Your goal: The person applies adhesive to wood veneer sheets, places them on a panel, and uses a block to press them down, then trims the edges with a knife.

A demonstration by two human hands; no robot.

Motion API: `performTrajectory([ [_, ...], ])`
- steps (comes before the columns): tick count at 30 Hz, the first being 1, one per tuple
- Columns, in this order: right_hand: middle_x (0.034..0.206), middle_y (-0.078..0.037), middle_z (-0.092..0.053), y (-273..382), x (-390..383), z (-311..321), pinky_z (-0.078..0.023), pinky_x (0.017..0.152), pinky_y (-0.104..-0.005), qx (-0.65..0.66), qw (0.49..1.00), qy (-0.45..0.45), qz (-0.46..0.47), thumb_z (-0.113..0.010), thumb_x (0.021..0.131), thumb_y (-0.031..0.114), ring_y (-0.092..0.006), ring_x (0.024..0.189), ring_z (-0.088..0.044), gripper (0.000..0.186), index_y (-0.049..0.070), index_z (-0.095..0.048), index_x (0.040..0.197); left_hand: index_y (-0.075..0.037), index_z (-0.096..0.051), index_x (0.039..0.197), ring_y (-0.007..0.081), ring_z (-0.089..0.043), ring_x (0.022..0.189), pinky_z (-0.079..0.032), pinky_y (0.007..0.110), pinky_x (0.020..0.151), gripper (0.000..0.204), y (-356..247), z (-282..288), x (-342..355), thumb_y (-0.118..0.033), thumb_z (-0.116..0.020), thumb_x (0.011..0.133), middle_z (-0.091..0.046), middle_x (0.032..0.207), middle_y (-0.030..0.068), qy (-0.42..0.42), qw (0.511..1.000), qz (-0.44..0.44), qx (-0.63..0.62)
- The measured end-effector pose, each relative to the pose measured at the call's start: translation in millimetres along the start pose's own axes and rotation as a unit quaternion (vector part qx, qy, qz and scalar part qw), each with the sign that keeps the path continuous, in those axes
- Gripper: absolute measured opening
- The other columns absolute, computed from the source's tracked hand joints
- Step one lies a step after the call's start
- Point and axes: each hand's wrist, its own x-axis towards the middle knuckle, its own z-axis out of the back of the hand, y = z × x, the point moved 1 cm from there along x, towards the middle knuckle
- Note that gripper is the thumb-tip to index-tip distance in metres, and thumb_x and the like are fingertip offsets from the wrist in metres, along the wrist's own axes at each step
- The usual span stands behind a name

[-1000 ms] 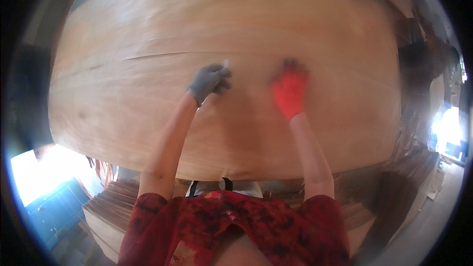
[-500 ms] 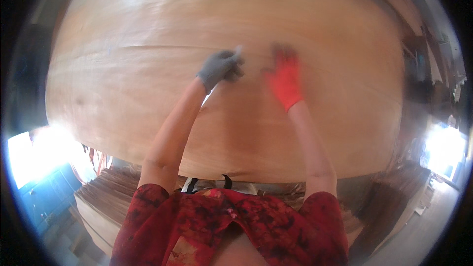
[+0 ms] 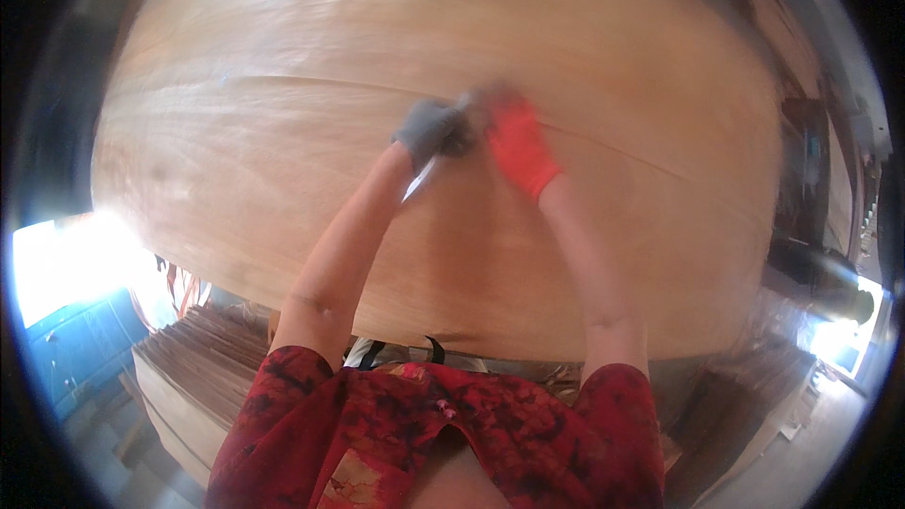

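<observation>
A large pale wooden veneer sheet (image 3: 660, 245) fills most of the head view, with a thin crack or seam across it. My left hand (image 3: 436, 127), in a grey glove, is closed on a long, thin, whitish object (image 3: 418, 182), which I cannot identify, over the middle of the sheet. My right hand (image 3: 517, 139), in a red glove with darker fingertips, is just right of it, its fingers at or near the left hand's fingertips and smeared by motion.
Stacks of veneer (image 3: 203, 353) stand below the sheet's near edge, at left and right (image 3: 731, 415). A blue panelled surface (image 3: 75, 349) and a bright opening (image 3: 47, 269) are at the left. Dark structures (image 3: 806, 207) line the right side.
My right hand has moved leftward and upward to meet my left hand. My left hand has shifted right and slightly up, still holding the thin object.
</observation>
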Motion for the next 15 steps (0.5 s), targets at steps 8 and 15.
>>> performTrajectory([
  [8, 0.154, -0.018, -0.036, -18, -5, -34, -0.022, 0.12, -0.0483, 0.043, 0.997, -0.014, -0.057, -0.068, 0.083, 0.009, -0.0388, 0.145, -0.027, 0.083, 0.007, -0.025, 0.155, -0.003, -0.067, 0.092, 0.0182, -0.067, 0.058, -0.054, 0.029, 0.049, 0.033, -11, -6, -10, -0.036, -0.065, 0.097, -0.069, 0.073, 0.0082, -0.019, 0.999, -0.025, -0.027],
  [15, 0.155, -0.019, -0.035, 2, 5, -17, -0.024, 0.119, -0.0489, 0.014, 0.999, 0.012, -0.04, -0.066, 0.085, 0.011, -0.0388, 0.145, -0.028, 0.085, 0.009, -0.021, 0.157, -0.005, -0.067, 0.087, 0.0169, -0.064, 0.054, -0.052, 0.029, 0.046, 0.036, -1, 12, 6, -0.039, -0.061, 0.099, -0.067, 0.069, 0.0079, -0.046, 0.999, 0.012, -0.003],
])
